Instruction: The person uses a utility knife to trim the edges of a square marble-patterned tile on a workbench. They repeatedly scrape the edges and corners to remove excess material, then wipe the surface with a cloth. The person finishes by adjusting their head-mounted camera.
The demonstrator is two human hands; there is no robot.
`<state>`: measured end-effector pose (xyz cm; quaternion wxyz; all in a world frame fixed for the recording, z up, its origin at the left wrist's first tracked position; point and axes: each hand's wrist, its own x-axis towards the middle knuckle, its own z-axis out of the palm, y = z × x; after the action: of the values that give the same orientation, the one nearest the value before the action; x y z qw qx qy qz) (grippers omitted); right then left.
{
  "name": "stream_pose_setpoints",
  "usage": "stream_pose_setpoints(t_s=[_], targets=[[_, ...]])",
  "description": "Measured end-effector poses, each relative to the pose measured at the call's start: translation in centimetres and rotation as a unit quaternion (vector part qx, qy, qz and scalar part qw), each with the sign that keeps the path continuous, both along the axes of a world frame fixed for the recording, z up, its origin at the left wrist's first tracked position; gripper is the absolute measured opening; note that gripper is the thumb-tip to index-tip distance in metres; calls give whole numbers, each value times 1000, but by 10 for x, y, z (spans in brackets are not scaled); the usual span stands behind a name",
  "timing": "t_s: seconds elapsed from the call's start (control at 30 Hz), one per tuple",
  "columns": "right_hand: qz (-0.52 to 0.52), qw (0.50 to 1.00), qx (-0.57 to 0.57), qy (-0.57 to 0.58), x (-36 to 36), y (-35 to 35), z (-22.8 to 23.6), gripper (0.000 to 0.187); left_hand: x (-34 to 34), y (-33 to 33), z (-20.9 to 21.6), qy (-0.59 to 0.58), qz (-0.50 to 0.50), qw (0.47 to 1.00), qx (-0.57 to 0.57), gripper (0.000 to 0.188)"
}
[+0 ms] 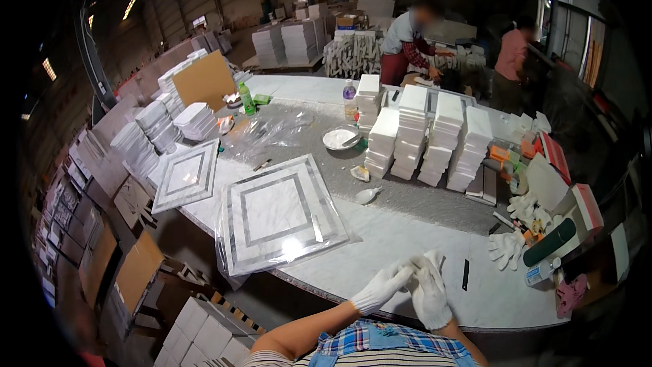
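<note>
Both my hands wear white knit gloves and meet above the near edge of the pale marble worktop (380, 224). My left hand (382, 288) has its fingers closed against the fingers of my right hand (430, 297), which are also drawn together. A bit of white material shows at the right fingertips; whether it is glove or something held, I cannot make out. A thin black strip (465, 275) lies just right of my right hand. To the left, a square marble panel with a grey inlaid border (275, 211) lies under clear plastic film, overhanging the edge.
A second framed panel (187, 175) lies farther left. Stacks of white tiles (411, 119) stand behind a bowl of white paste (341, 138). Loose gloves (506, 250), a green cylinder (549, 241) and open boxes crowd the right. Two people (407, 41) are beyond the table.
</note>
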<state>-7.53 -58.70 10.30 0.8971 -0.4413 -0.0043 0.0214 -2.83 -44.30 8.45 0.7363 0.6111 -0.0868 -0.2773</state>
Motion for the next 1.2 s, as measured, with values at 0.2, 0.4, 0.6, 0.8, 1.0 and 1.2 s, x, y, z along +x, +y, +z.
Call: stream_pose_setpoints(t_s=[0.2,0.4,0.6,0.8,1.0,1.2], targets=[[-78,987,138,-7,43,23,9,48,43,-39,-4,-115,240,964,21,31],[-111,991,74,30,59,30,37,58,75,-44,-1,-226,252,934,118,31],[-75,992,-104,-13,63,24,35,58,115,-49,8,-290,321,898,75,27],[-23,989,128,66,61,23,68,57,163,-34,-3,-272,341,898,53,41],[-84,985,-121,-87,46,-3,37,45,130,-33,38,-185,183,963,67,39],[1,975,221,5,66,-9,8,43,76,-64,59,-141,73,987,18,41]])
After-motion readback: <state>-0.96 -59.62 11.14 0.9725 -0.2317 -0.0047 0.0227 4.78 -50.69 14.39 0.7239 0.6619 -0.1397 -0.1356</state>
